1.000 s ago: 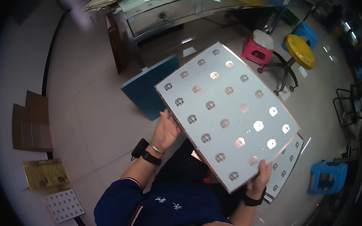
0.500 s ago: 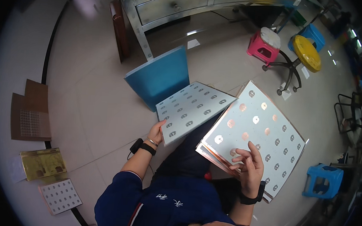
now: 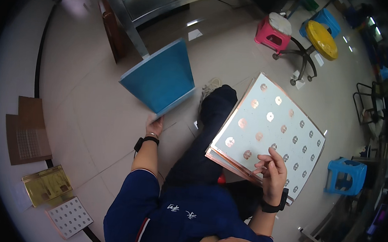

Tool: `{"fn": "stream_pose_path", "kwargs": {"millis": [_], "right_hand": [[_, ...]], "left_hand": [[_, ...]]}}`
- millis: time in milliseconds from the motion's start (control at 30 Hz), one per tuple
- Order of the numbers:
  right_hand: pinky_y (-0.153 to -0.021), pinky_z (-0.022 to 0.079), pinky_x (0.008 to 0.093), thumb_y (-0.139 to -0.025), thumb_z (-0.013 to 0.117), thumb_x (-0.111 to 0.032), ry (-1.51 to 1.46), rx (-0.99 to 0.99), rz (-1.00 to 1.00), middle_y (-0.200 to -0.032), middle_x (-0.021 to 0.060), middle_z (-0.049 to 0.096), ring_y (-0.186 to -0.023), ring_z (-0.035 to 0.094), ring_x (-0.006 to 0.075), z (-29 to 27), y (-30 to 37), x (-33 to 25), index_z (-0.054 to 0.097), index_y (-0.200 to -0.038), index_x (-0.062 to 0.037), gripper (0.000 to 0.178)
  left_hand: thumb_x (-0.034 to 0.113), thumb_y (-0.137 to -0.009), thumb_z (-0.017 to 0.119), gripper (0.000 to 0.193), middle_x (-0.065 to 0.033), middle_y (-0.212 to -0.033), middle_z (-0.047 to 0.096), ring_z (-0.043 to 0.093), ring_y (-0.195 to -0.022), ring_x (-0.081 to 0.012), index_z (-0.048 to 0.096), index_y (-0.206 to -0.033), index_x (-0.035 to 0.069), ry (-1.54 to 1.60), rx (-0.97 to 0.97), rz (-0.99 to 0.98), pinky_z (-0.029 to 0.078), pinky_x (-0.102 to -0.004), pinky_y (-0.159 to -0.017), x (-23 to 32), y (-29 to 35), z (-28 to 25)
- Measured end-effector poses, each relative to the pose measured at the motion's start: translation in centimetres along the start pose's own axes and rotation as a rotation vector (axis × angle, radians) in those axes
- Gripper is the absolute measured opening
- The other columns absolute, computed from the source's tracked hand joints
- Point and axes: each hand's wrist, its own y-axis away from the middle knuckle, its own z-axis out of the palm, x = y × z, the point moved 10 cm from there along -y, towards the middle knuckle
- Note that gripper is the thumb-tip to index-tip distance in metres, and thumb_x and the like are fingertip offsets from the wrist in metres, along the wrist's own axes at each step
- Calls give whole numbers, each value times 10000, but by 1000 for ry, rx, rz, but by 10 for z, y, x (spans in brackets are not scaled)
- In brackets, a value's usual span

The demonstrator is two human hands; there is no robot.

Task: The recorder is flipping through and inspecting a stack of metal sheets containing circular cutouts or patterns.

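Note:
My left hand (image 3: 154,126) is closed on the lower corner of a thin plate (image 3: 175,105), seen almost edge-on along the bottom of a blue panel (image 3: 159,76). The panel stands tilted on the floor, and whether the plate touches it I cannot tell. Over my right leg lies a stack of pale plates (image 3: 285,127) with coppery edges. Rows of small round marks, some copper and bright, others dark, cover the top one. Just over the stack's near edge is my right hand (image 3: 271,173), fingers bent and apart, nothing in them.
Ahead stands a metal desk (image 3: 152,3), with a brown board (image 3: 112,32) by its leg. Pink (image 3: 273,34), yellow (image 3: 322,40) and blue stools (image 3: 345,176) are on the right. Cardboard (image 3: 29,132), a gold sheet (image 3: 48,185) and a dotted plate (image 3: 70,218) lean at the left wall.
My left hand has carried its patterned plate off my lap, left and forward to the blue panel, turning it edge-on. My right hand stays by the stack. The view has shifted slightly.

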Motion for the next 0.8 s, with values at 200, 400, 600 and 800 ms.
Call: {"fn": "stream_pose_path", "kwargs": {"millis": [200,400,600,800], "right_hand": [[-673,538,291,-938,421,-103,120,179,-67,-1056,199,589,-844,607,197,-51,10,-14,434,-1261,26,348],[-731,502,283,-938,434,-110,380,496,-72,-1080,143,597,-884,598,175,-132,34,-19,469,-1259,-9,339],[-887,433,371,-863,444,-2,1500,902,-237,-1108,183,578,-1025,560,309,-188,83,-63,519,-1187,10,333],[-919,398,403,-822,487,7,1550,915,-178,-1132,194,558,-1056,519,345,-214,97,-41,544,-1146,-2,330]], "left_hand": [[385,-964,318,516,-214,-1283,451,466,-1167,-344,293,-1335,27,40,248,70,395,-416,-1005,-7,0,74],[239,-962,392,387,-185,-1185,523,559,-993,-265,370,-1291,36,-697,61,-114,477,-346,-872,-62,10,116],[177,-959,406,282,-110,-968,602,608,-800,-160,476,-1171,4,-956,-312,-257,514,-249,-705,-134,73,218],[189,-954,432,221,-26,-753,571,545,-632,-76,575,-983,23,-1230,-552,-297,460,-187,-551,-174,126,290]]}}
